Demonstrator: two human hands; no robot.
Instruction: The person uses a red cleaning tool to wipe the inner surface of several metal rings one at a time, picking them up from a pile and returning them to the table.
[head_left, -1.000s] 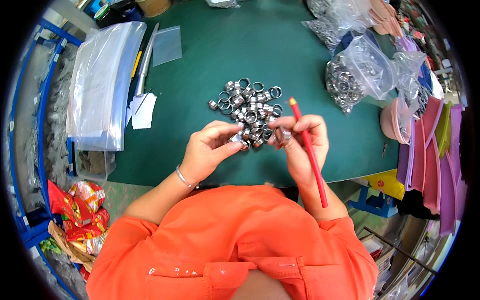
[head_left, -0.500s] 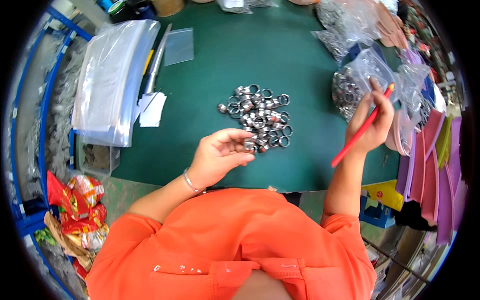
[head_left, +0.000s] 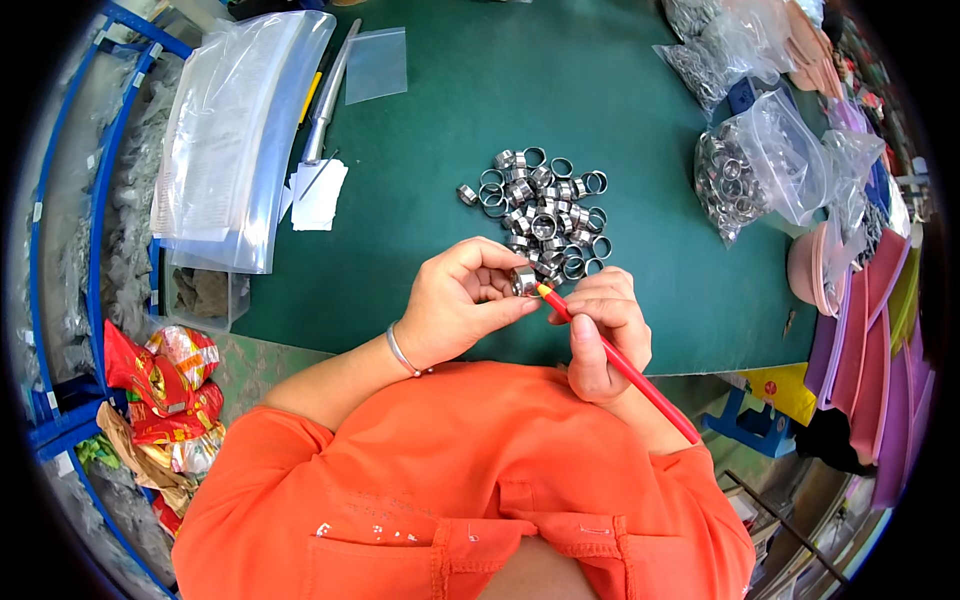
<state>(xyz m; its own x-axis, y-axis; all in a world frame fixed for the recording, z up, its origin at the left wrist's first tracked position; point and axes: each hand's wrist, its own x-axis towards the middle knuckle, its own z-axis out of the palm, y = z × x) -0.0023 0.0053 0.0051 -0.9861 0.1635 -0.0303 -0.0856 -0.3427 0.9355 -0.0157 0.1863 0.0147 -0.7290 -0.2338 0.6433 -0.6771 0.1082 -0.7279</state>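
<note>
Between the thumb and fingers of my left hand is a shiny metal ring. My right hand grips a red pencil with a yellowish tip, and that tip meets or nearly meets the ring's right side; exact contact cannot be made out. Just beyond both hands lies a loose pile of similar silver rings, some flat and some on edge. One stray ring rests at the pile's left.
A clear bag of rings lies at the right, near a pink container. Stacked plastic bags, a long metal rod and white paper occupy the left side of the green table. Blue shelving stands farther left.
My right hand has come from beside the bag of rings to the ring in my left hand, turning the pencil's tip toward it. The view has shifted slightly.
</note>
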